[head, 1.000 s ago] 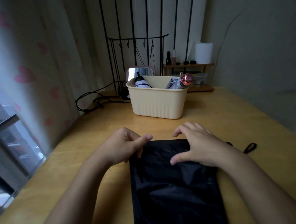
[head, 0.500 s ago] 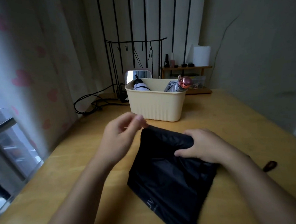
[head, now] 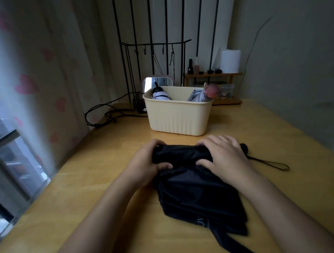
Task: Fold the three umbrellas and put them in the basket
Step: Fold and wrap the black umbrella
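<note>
Both hands, left hand (head: 145, 164) and right hand (head: 224, 156), are gripping the black umbrella (head: 196, 186) on the table (head: 92, 188); the basket (head: 178, 116) is sitting just beyond, unobstructed.

Dim room, heart-print curtain (head: 24, 85), wooden table (head: 88, 188)

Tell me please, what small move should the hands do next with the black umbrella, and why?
Probably roll the bundle toward the body: both the left hand and right hand grip the rolled far end of the black umbrella, while the near fabric lies loose and flat.
</note>
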